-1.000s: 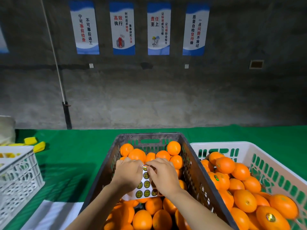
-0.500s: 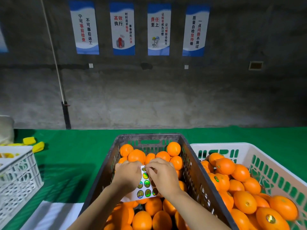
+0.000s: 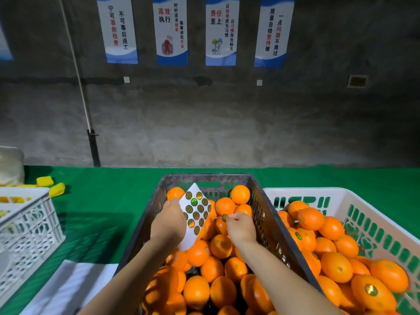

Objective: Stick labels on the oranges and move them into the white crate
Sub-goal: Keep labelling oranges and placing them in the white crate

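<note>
The label sheet [image 3: 196,214] is held in the left grip [image 3: 169,225]; a single label [image 3: 225,217] is pinched in the right grip [image 3: 241,228] over the dark crate's [image 3: 204,177] oranges [image 3: 221,246].

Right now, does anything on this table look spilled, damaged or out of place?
Nothing stands out. The oranges sit inside the dark crate and the white crate. The left hand holds the label sheet; the right hand pinches one peeled label. Two yellow pieces lie loose on the green cloth, far left.
</note>
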The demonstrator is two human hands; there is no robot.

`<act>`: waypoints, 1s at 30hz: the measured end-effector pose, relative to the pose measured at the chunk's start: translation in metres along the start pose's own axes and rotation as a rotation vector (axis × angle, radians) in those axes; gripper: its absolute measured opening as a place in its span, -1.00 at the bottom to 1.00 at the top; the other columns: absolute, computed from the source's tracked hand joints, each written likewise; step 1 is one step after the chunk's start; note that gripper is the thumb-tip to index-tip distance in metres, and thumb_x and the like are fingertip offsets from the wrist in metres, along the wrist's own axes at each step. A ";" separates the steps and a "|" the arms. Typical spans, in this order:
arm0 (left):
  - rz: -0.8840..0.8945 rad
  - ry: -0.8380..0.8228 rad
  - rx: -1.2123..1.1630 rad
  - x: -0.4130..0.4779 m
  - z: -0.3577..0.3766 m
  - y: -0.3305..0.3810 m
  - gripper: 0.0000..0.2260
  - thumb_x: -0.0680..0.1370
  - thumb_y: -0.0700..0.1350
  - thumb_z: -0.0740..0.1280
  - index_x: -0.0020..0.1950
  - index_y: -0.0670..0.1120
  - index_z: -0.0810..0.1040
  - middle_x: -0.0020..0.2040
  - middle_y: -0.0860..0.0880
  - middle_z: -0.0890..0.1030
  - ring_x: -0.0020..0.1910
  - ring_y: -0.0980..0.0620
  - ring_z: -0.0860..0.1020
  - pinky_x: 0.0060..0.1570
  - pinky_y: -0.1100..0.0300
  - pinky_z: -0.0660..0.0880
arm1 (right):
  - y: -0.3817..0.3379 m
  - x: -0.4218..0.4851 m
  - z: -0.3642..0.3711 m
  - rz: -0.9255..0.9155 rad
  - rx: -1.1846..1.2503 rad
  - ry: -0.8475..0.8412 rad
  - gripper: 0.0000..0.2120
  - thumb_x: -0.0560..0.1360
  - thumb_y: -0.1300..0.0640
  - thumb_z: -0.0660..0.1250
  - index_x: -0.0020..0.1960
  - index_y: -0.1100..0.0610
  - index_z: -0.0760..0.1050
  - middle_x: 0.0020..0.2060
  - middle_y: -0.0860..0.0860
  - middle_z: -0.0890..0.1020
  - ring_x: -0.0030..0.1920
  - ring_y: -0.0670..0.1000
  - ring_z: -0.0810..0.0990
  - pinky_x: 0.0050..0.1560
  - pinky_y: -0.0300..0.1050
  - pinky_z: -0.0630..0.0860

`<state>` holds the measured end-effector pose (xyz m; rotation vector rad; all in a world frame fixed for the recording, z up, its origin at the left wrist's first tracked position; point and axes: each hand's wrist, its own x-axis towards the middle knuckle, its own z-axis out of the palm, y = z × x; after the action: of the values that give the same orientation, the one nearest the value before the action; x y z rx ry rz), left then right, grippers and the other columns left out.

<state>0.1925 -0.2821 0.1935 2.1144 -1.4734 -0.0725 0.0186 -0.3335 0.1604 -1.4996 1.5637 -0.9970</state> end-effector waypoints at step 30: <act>-0.037 -0.054 0.069 -0.003 -0.004 -0.002 -0.86 0.64 -0.15 0.16 0.17 -0.14 0.40 0.07 -0.12 0.53 -0.03 -0.08 0.59 -0.09 0.09 0.57 | 0.013 -0.022 0.020 0.153 -0.445 -0.923 -0.20 0.59 0.20 0.31 0.63 -0.10 -0.10 0.30 0.08 0.58 -0.04 -0.01 0.65 -0.10 -0.12 0.54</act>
<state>0.1942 -0.2777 0.1951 2.2115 -1.4878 -0.0945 0.0318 -0.3121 0.1402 -1.7289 1.1927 0.1861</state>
